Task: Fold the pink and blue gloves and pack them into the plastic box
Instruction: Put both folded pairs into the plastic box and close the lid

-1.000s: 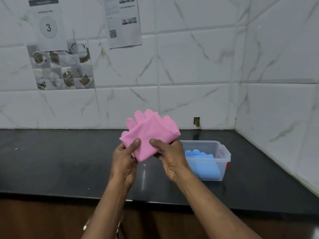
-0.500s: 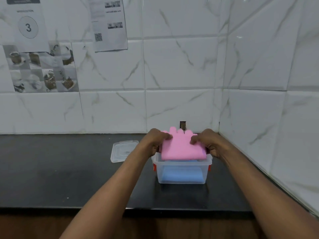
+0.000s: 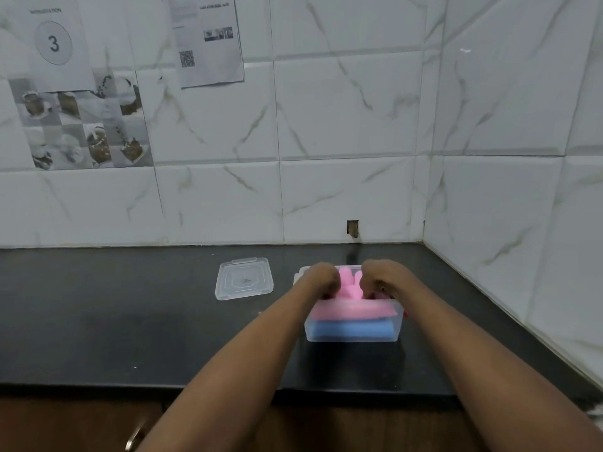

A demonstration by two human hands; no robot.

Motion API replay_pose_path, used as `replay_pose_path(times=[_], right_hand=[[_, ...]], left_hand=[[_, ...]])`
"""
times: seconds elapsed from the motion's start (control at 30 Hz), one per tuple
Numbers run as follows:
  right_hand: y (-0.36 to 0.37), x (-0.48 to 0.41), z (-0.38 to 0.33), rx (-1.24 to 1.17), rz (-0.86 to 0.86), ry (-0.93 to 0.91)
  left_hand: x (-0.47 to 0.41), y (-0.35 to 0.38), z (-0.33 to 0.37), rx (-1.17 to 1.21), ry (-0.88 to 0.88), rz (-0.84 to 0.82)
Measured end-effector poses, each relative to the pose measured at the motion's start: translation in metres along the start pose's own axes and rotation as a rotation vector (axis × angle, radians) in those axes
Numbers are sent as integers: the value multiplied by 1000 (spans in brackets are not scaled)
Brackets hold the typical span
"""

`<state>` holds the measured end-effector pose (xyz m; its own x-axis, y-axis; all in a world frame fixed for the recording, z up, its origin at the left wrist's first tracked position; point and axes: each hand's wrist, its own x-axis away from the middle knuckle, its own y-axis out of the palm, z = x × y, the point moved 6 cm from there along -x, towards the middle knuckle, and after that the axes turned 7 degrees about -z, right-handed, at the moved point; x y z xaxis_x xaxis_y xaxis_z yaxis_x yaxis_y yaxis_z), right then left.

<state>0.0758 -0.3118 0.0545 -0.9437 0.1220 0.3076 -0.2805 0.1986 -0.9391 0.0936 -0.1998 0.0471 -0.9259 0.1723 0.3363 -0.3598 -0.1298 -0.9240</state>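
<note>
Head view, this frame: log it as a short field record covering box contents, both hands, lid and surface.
box: clear plastic box on the black counter, open
bottom layer: folded blue glove
top layer: folded pink glove, finger ends sticking up
left hand: pressing the pink glove down at the left side
right hand: pressing it down at the right side
lid: flat on the counter, left of the box, apart from it

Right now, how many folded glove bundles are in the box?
2: pink gloves on top under both hands, blue gloves beneath, inside the plastic box. Anything deeper is hidden.
</note>
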Motion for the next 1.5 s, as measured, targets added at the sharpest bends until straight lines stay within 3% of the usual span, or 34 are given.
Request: replay_pose_path(times=[0.23,0.37,0.43,0.5,0.6,0.73,1.0,1.1,1.2,1.3,1.4,1.5], right_hand=[[6,-8,-9,174,-43,56],[-2,-5,-13,238,170,-56],[-9,3,-11,251,282,-121],[-17,8,-9,274,372,-194],[-17,11,-12,303,304,-333],[2,7,-8,363,94,-315],[13,-8,-5,324,-79,-265],[14,-12,-5,283,-76,-245],[10,-11,-4,209,0,-256],[1,-5,2,123,159,-295],[-12,7,8,6,379,-409],[-22,22,35,-320,667,-453]], left_hand=[[-8,6,16,-221,53,44],[-4,-3,12,-168,94,312],[6,-17,5,-98,181,509],[12,-29,3,-90,313,600],[12,-23,5,-176,467,421],[-2,0,4,-302,483,210],[-25,6,4,-296,415,-25],[-26,9,4,-283,412,-29],[-19,7,3,-228,445,122],[-4,-9,-8,-9,502,405],[10,-23,-42,338,512,634],[10,-23,-95,499,396,817]])
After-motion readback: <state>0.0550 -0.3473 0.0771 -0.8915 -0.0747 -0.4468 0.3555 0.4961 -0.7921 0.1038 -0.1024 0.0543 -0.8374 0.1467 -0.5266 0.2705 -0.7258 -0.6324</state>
